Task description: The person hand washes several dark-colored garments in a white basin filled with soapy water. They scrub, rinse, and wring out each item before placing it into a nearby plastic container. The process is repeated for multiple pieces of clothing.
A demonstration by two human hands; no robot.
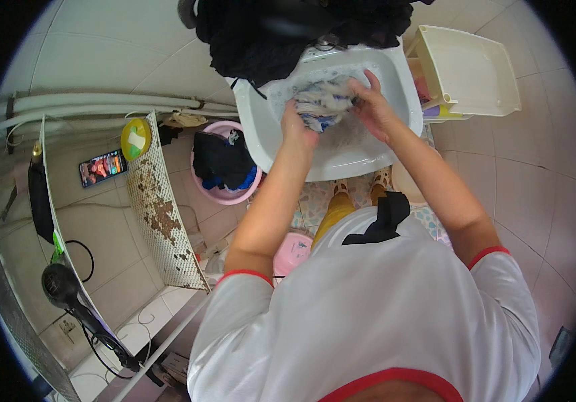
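Observation:
A bunched wet cloth (324, 103), white and grey with blue patches, is between my hands over the white washbasin (368, 163). My left hand (298, 120) grips its left side, the thumb up along the edge. At its right side is my right hand (372, 108), thumb raised and fingers around the cloth's edge. Suds and cloudy water (336, 143) show in the basin below. A heap of black clothing (263, 45) lies across the basin's back, hiding most of the tap.
A pink tub (195, 183) with dark and blue clothes stands on the floor to the left. Beside it is a rusty perforated shelf (167, 216) with a yellow soap dish (134, 139). A lit phone (103, 168) and a black hairbrush (59, 286) are further left. A cream plastic rack (474, 75) stands right.

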